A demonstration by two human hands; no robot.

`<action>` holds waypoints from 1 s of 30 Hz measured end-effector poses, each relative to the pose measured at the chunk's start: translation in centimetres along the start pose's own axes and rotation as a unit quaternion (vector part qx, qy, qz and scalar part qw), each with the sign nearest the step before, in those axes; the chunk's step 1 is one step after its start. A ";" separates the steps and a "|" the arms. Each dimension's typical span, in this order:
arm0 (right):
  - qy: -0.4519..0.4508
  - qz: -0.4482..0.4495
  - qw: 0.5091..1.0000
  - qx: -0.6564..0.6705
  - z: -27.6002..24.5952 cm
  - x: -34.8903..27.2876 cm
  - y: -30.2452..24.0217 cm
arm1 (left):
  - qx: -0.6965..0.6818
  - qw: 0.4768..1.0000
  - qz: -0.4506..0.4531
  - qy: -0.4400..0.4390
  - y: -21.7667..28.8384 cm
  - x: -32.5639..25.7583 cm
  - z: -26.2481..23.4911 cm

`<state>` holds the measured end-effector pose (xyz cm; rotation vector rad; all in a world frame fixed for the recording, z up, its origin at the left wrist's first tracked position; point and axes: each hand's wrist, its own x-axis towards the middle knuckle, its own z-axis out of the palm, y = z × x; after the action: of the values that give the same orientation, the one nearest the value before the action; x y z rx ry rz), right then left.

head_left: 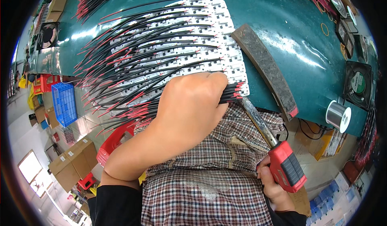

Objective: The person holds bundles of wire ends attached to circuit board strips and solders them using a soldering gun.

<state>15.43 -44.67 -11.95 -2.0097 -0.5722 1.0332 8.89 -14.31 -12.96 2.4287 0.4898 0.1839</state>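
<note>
The wires [231, 93], a red-and-black bundle, lay at the bench's near edge, close to the picture's centre, their stripped ends reaching the lowest white board [242, 89]. The left hand [189, 109] pressed down over the bundle, its grip closed on the wires and pinning them against the boards. At 5 o'clock from it the right hand [271, 183] was closed round the red handle of a soldering iron [268, 139], whose metal shaft ran up toward 11 o'clock, the tip hidden just under the wire ends. The work looked to be soldering, at the joint on the nearest board. The next touch would probably call for a steady tip on the pad and the wires held dead still.

Further out, at 12 o'clock, more boards with wires fanned across the green bench [282, 20]. A dark strip [264, 66] lay at 2 o'clock, a solder spool [338, 115] at 3 o'clock.
</note>
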 end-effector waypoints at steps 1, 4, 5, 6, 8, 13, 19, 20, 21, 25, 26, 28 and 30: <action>-0.005 0.003 1.000 -0.007 -0.1 0.1 0.0 | -0.006 1.000 0.003 0.001 -0.2 0.1 -0.1; 0.006 0.007 1.000 0.004 0.0 0.1 -0.1 | -0.005 1.000 0.009 -0.012 -0.3 0.2 -0.2; 0.004 0.005 1.000 -0.002 0.1 0.2 0.0 | 0.001 1.000 0.010 -0.014 -0.3 0.2 -0.3; 0.005 0.009 1.000 0.009 0.1 0.2 0.0 | 0.004 1.000 0.011 -0.016 -0.2 0.2 -0.3; 0.005 -0.001 1.000 0.012 0.2 0.2 0.0 | 0.018 1.000 0.011 -0.024 0.0 0.2 -0.4; 0.005 -0.020 1.000 -0.002 0.2 0.0 0.3 | 0.054 0.997 0.019 -0.043 0.8 0.1 -0.5; 0.018 0.000 1.000 -0.005 0.2 -0.2 0.4 | 0.080 0.996 0.033 -0.035 1.0 0.0 -0.2; 0.014 -0.006 1.000 -0.008 0.1 -0.2 0.4 | 0.080 0.996 0.030 -0.033 1.1 -0.1 -0.1; 0.010 -0.006 1.000 0.006 0.0 -0.1 0.4 | 0.082 0.996 0.030 -0.029 1.1 -0.1 0.0; 0.007 -0.040 0.998 -0.038 0.0 0.1 0.4 | 0.077 0.997 0.027 -0.013 1.3 -0.3 0.2; 0.005 -0.043 0.998 -0.039 0.0 0.2 0.4 | 0.072 0.997 0.023 -0.013 1.4 -0.3 0.3; 0.005 -0.035 0.999 -0.037 0.1 0.2 0.4 | 0.074 0.997 0.023 -0.005 1.5 -0.4 0.4; 0.004 -0.004 1.000 -0.007 0.1 0.2 0.2 | 0.070 0.997 0.020 -0.008 1.5 -0.5 0.5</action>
<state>15.42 -44.64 -12.24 -2.0210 -0.5846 1.0190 9.04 -15.86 -12.39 2.5764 0.4601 0.1529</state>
